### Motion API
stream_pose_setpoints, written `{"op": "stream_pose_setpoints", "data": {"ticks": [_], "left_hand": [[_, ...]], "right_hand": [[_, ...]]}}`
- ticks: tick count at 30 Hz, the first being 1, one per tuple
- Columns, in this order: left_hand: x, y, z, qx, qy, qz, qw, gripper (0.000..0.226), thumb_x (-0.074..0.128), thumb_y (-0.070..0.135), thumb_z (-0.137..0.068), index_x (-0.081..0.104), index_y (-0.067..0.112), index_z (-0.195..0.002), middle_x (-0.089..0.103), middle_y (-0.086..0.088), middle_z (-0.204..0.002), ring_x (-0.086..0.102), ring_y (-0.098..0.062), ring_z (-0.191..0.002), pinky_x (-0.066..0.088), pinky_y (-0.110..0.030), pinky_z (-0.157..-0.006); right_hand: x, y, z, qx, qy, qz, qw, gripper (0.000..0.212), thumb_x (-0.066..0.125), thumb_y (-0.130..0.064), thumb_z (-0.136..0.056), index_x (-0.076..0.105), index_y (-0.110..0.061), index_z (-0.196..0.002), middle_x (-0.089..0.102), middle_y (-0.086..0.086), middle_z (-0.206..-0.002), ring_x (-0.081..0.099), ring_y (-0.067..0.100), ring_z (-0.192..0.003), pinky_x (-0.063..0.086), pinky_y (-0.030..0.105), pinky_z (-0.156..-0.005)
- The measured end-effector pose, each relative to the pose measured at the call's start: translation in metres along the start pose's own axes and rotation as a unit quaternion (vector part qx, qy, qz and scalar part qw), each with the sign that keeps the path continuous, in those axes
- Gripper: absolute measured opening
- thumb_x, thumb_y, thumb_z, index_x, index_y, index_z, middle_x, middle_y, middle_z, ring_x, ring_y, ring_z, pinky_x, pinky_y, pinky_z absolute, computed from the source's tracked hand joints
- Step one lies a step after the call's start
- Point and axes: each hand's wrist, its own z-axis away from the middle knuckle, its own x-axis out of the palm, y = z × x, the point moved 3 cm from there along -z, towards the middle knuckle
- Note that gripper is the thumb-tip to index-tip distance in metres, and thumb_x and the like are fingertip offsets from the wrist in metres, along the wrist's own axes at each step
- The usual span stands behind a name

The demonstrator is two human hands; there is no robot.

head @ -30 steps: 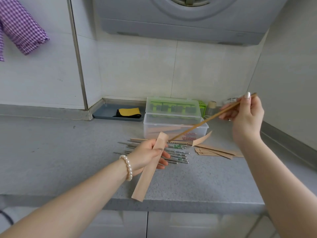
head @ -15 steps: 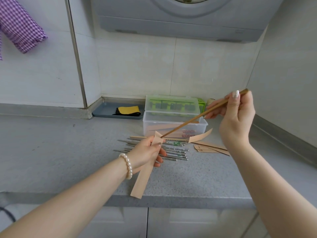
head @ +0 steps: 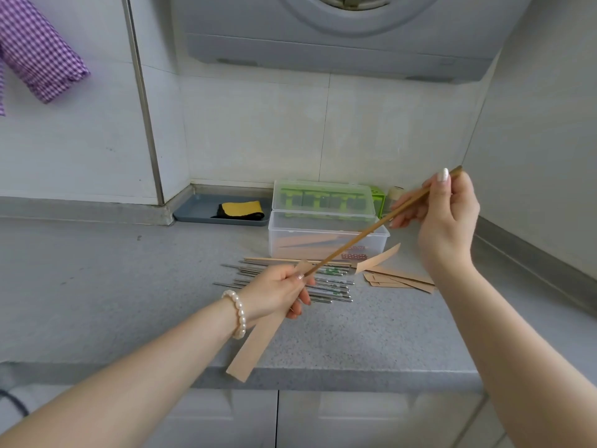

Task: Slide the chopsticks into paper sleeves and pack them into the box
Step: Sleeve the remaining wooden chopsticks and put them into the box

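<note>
My left hand (head: 277,294) grips a tan paper sleeve (head: 255,345) that slants down toward the counter's front edge. My right hand (head: 444,215) pinches the upper end of a wooden chopstick (head: 361,236). The chopstick's lower tip meets the sleeve's top opening at my left fingertips. Several metal chopsticks (head: 326,286) lie in a loose pile on the grey counter behind my left hand. Several empty sleeves (head: 399,279) lie to the right of that pile. The clear plastic box (head: 326,236) stands behind, open, with sleeved chopsticks inside and its lid (head: 323,198) raised.
A grey tray (head: 200,211) with a yellow and black cloth (head: 240,210) sits in the back corner. A green holder (head: 378,200) stands behind the box. A purple checked cloth (head: 35,56) hangs at upper left. A wall rises at the right.
My right hand has moved down and left, bringing the chopstick's tip from above the pile to the sleeve's mouth. My left hand has held the sleeve in nearly the same place.
</note>
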Motion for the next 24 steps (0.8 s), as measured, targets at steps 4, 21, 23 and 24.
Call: {"op": "stream_pose_setpoints", "data": {"ticks": [4,21,23,24], "left_hand": [[0.006,0.001,0.004,-0.005,-0.024,-0.024,0.999,0.030,0.033,0.018,-0.100,0.059,0.006,-0.093,0.060,-0.007,-0.072,0.054,-0.011,-0.052,0.048,-0.022,-0.052],[0.010,0.004,0.009,-0.032,-0.015,0.051,0.998,0.026,0.048,0.010,-0.094,0.066,-0.005,-0.084,0.070,-0.018,-0.076,0.067,-0.019,-0.060,0.058,-0.027,-0.064],[0.011,0.007,0.009,-0.035,-0.005,0.068,0.997,0.024,0.049,0.008,-0.093,0.066,-0.006,-0.083,0.069,-0.020,-0.077,0.067,-0.020,-0.058,0.058,-0.027,-0.062],[0.012,0.008,0.009,-0.036,-0.007,0.069,0.997,0.024,0.049,0.008,-0.092,0.066,-0.006,-0.083,0.069,-0.021,-0.079,0.067,-0.020,-0.059,0.058,-0.027,-0.062]], "right_hand": [[-0.007,0.017,-0.011,0.100,0.012,-0.005,0.995,0.028,0.036,-0.025,-0.102,0.041,-0.013,-0.077,0.064,0.004,-0.050,0.055,0.020,-0.036,0.044,0.028,-0.041],[-0.027,0.062,-0.025,0.245,0.015,0.060,0.967,0.028,0.063,-0.027,-0.089,0.051,-0.012,-0.068,0.057,-0.005,-0.041,0.052,0.010,-0.036,0.046,0.030,-0.054],[-0.027,0.065,-0.027,0.253,-0.003,0.056,0.966,0.026,0.060,-0.025,-0.091,0.052,-0.012,-0.070,0.057,-0.005,-0.043,0.053,0.011,-0.038,0.045,0.030,-0.055],[-0.027,0.065,-0.029,0.257,-0.019,0.044,0.965,0.026,0.057,-0.024,-0.093,0.052,-0.011,-0.071,0.058,-0.005,-0.043,0.054,0.012,-0.040,0.046,0.031,-0.056]]}}
